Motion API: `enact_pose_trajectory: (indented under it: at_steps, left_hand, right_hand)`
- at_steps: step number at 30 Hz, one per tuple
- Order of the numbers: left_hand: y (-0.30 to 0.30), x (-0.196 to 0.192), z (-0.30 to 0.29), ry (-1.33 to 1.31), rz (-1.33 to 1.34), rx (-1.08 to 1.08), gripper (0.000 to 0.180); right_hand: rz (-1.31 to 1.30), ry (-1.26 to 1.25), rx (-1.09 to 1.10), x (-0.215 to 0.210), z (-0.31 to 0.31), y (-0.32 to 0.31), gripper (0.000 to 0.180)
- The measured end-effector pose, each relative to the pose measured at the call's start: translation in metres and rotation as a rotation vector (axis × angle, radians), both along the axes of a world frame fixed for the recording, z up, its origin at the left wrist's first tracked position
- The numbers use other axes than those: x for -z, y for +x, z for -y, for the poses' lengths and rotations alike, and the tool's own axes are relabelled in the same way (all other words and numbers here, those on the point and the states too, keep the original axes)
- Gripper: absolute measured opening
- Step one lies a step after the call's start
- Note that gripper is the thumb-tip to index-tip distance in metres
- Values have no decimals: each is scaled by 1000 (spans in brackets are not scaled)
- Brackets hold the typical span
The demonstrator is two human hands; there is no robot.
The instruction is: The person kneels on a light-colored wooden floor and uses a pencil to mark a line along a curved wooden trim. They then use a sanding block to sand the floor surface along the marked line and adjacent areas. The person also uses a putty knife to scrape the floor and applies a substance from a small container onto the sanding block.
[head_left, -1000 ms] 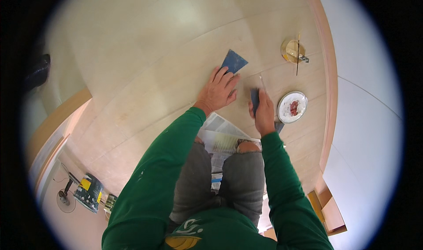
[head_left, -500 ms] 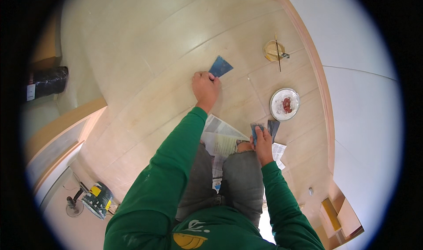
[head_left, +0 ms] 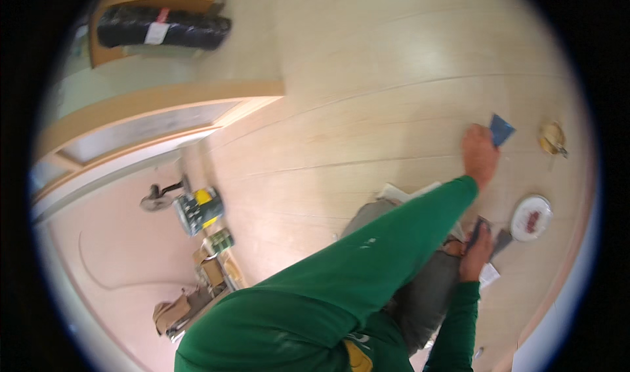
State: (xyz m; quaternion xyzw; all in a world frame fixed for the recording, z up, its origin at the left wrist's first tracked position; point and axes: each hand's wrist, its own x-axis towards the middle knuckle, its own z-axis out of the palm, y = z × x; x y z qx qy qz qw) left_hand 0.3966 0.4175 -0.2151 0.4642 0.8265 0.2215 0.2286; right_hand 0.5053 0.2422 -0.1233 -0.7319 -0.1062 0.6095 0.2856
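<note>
My left hand (head_left: 480,154) is closed on a blue putty knife (head_left: 503,130), with its flat blade pointing away over the pale wood-grain floor. Closer to my knee, my right hand (head_left: 478,257) grips a small dark blue blade-like piece (head_left: 478,233); its exact kind is unclear. Beside that hand lies another dark flat blade (head_left: 502,242). A white round plate (head_left: 523,229) to the right holds a lump of reddish-brown paste (head_left: 533,222). Farther off stands a round tub (head_left: 552,140) of tan paste.
Newspaper sheets (head_left: 489,275) lie under and beside my legs. On the left are a wood-framed panel (head_left: 164,113), a black wrapped roll (head_left: 197,31), a fan (head_left: 156,199), a dark-and-yellow container (head_left: 199,210) and cardboard pieces (head_left: 172,313).
My view has turned leftward, so hands, plate and tub now appear farther right, and more of the left side shows. Both hands keep their holds.
</note>
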Motion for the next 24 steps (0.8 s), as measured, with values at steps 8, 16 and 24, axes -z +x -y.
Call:
enact_pose_trajectory:
  at_steps: [8,16,24]
  left_hand:
    - [-27,-22,-3,9,-34,-3,48]
    - [-65,-5,-1,195,182,77,33]
    - [-102,2,30,317,-35,553,58]
  right_hand:
    - [-55,23,-71,11,-5,-8,25]
    - [-78,-7,-82,21,-5,-5,26]
    - [102,-11,-89,36,-33,-3,33]
